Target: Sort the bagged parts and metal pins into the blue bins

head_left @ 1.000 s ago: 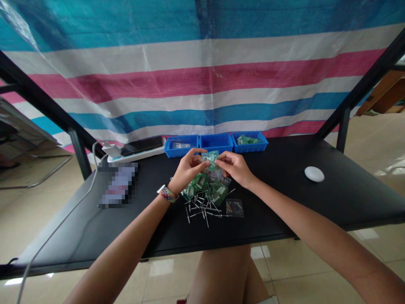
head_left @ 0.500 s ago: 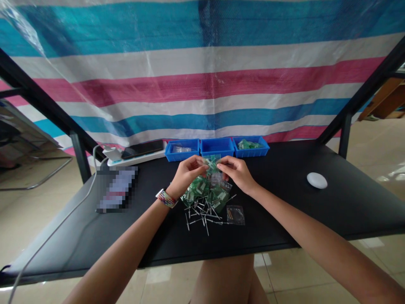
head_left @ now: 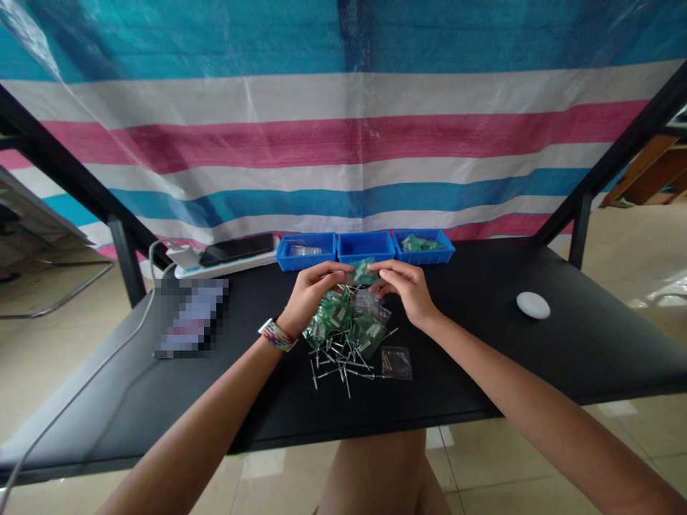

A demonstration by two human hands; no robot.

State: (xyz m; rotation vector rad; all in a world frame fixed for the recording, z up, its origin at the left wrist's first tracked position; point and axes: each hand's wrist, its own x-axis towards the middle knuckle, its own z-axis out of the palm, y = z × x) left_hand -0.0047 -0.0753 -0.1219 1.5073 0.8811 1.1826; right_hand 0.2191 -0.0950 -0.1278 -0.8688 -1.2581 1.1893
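Note:
Between my two hands, just in front of the blue trays, is a small green plastic bag (head_left: 363,272). My left hand (head_left: 314,290) pinches its left edge, and my right hand (head_left: 406,286) pinches the right edge. Below it on the black table lies a heap of similar green bags (head_left: 330,315) with white pieces inside. Clear bags (head_left: 370,304) lie among them. Loose silver pop rivets (head_left: 343,361) are scattered at the near side of the heap. One clear bag with small brass-coloured pieces (head_left: 397,363) lies at the heap's right.
Three blue trays stand behind: the left tray (head_left: 282,259) holds clear bags, the middle tray (head_left: 366,257) shows nothing inside, the right tray (head_left: 449,250) holds green bags. A power strip (head_left: 225,269) with a phone (head_left: 239,248), a pixelated object (head_left: 193,318) and a white mouse (head_left: 533,305) lie around.
The green bag has tilted and shifted slightly between my fingers, with both hands still on it. The whole view has moved a little; the heap looks unchanged.

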